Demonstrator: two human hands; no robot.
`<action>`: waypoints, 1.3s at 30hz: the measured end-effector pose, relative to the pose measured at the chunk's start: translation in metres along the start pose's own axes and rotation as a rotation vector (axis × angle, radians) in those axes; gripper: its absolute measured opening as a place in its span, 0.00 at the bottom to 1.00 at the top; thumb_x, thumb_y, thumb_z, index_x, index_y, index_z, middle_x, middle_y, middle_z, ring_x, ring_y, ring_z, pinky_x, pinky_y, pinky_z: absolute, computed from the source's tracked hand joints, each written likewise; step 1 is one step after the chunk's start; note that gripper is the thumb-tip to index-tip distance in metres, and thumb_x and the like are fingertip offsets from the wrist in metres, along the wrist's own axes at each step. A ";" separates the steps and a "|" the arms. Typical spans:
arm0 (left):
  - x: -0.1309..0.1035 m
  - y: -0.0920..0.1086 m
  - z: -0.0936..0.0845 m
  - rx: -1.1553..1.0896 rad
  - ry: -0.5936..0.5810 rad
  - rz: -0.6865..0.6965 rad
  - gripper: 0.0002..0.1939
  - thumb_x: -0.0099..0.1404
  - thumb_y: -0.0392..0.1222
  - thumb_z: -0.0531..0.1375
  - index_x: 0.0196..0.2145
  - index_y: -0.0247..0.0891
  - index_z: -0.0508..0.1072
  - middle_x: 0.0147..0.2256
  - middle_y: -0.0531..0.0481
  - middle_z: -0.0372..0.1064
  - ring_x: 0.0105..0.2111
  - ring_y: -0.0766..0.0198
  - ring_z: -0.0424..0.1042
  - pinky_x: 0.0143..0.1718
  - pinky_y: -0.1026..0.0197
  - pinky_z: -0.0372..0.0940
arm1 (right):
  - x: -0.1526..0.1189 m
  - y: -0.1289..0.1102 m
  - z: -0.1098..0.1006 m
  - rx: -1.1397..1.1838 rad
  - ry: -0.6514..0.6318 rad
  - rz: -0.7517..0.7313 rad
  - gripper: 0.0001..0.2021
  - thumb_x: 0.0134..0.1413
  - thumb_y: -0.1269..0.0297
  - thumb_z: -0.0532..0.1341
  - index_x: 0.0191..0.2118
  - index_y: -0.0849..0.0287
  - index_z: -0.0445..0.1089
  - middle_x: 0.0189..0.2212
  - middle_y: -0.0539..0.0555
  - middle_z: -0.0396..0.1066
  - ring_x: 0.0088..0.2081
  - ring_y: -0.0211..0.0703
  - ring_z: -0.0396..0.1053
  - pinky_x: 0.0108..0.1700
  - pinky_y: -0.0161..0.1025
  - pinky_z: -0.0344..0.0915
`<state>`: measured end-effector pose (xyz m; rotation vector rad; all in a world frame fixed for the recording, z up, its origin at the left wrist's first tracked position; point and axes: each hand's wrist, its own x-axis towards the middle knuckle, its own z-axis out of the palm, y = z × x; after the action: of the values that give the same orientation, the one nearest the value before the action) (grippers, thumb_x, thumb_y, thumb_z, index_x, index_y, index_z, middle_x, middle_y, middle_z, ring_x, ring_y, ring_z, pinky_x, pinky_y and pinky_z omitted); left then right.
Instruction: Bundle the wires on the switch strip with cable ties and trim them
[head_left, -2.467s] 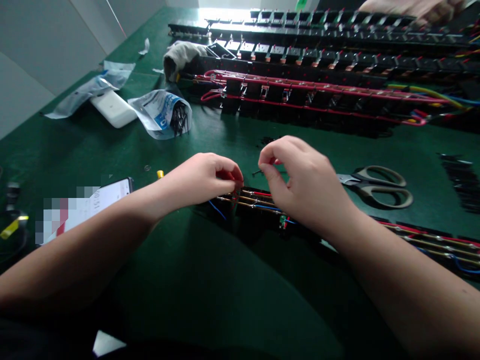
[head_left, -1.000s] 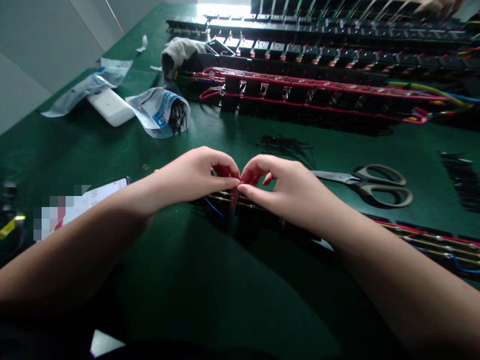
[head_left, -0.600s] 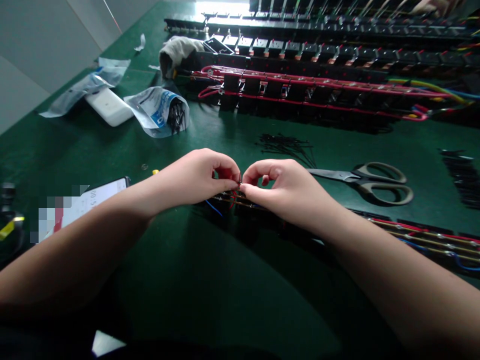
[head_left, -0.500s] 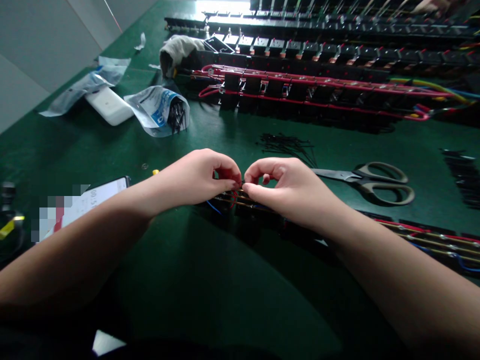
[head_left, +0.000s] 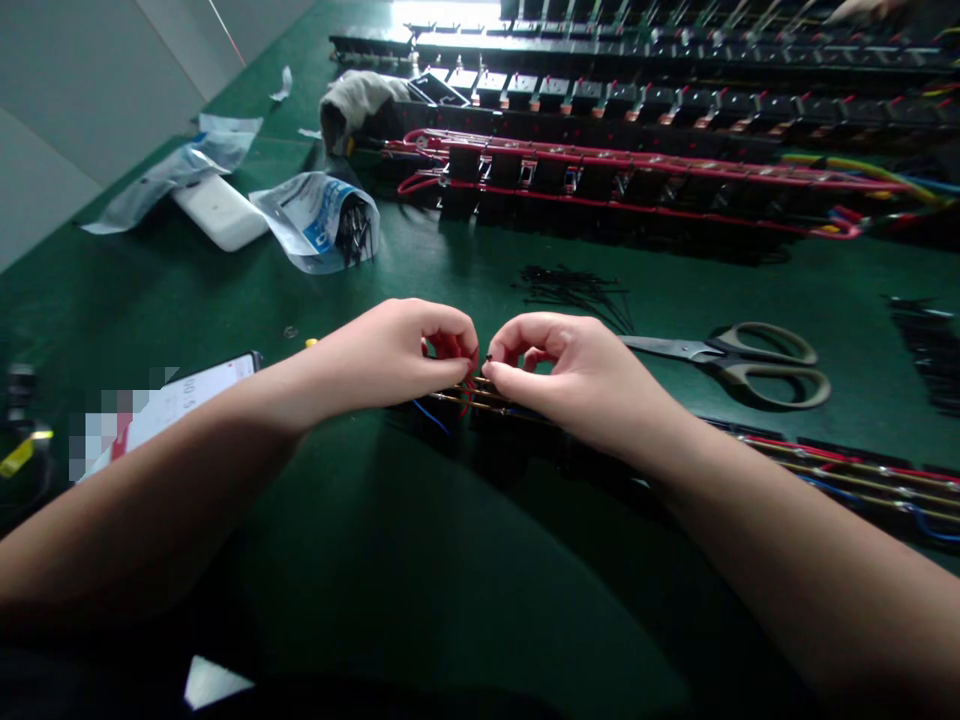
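Over a long strip [head_left: 885,490] of brass-coloured rails with red and blue wires, both of my hands meet nearly fingertip to fingertip. My left hand [head_left: 416,345] is closed in a pinch at a red wire [head_left: 468,385], which comes up to its fingertips. My right hand [head_left: 559,355] is also pinched shut; a tiny black end, which looks like a cable tie [head_left: 489,357], pokes out between thumb and forefinger. The rest of that tie is hidden by the fingers. A blue wire [head_left: 431,415] sticks out below my left hand.
Scissors [head_left: 720,355] lie right of my right hand. Behind are loose black cable ties [head_left: 574,288] and an opened bag [head_left: 315,225] of them. A phone [head_left: 195,395] lies by my left forearm. Wired black assemblies [head_left: 615,180] line the back; another person's hand [head_left: 870,8] shows top right.
My fingertips have drawn slightly apart, my left hand shifting a little to the left. More of the red wire and the small black end now show between them.
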<state>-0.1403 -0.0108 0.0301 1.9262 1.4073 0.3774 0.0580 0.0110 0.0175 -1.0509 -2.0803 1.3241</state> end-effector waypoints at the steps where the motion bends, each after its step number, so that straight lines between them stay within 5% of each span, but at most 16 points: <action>1: 0.001 0.000 -0.001 0.014 -0.014 -0.020 0.07 0.60 0.40 0.58 0.32 0.38 0.76 0.28 0.57 0.72 0.29 0.69 0.68 0.31 0.67 0.60 | 0.000 0.000 0.000 0.030 0.003 0.001 0.03 0.51 0.70 0.64 0.29 0.63 0.72 0.24 0.46 0.68 0.26 0.31 0.62 0.28 0.32 0.56; 9: 0.001 -0.005 -0.017 0.037 -0.195 -0.093 0.16 0.62 0.50 0.57 0.41 0.41 0.78 0.34 0.55 0.77 0.34 0.65 0.73 0.33 0.67 0.63 | -0.002 0.002 -0.001 0.321 0.057 0.040 0.04 0.56 0.69 0.62 0.33 0.60 0.65 0.28 0.48 0.71 0.31 0.34 0.69 0.33 0.32 0.66; 15: -0.003 -0.007 -0.025 0.164 -0.156 -0.082 0.13 0.59 0.48 0.59 0.38 0.43 0.80 0.32 0.56 0.78 0.31 0.66 0.74 0.31 0.67 0.62 | -0.006 0.002 0.000 0.309 0.129 -0.061 0.03 0.59 0.70 0.59 0.35 0.57 0.63 0.31 0.49 0.72 0.33 0.34 0.72 0.36 0.33 0.69; 23: -0.004 -0.002 -0.023 0.211 -0.089 -0.068 0.10 0.57 0.45 0.60 0.34 0.41 0.80 0.30 0.54 0.77 0.30 0.66 0.72 0.31 0.66 0.61 | -0.024 -0.001 0.005 -0.228 0.220 -0.401 0.03 0.63 0.69 0.58 0.39 0.56 0.67 0.35 0.51 0.75 0.36 0.38 0.74 0.39 0.37 0.69; 34: -0.001 -0.006 -0.018 0.079 -0.124 -0.085 0.10 0.61 0.46 0.59 0.35 0.40 0.77 0.29 0.55 0.74 0.29 0.66 0.70 0.27 0.67 0.59 | -0.021 0.009 0.005 -0.725 -0.007 -0.774 0.11 0.64 0.68 0.54 0.32 0.56 0.72 0.32 0.53 0.78 0.37 0.42 0.74 0.39 0.39 0.68; 39: -0.001 -0.007 -0.012 0.171 -0.056 -0.094 0.14 0.64 0.50 0.56 0.33 0.40 0.76 0.29 0.54 0.74 0.29 0.66 0.70 0.28 0.66 0.58 | -0.025 0.005 0.009 -0.940 0.028 -0.882 0.13 0.66 0.69 0.53 0.32 0.56 0.72 0.35 0.52 0.79 0.37 0.42 0.73 0.37 0.40 0.65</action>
<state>-0.1525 -0.0060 0.0336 1.9800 1.5289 0.1616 0.0681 -0.0124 0.0099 -0.2780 -2.6750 -0.1262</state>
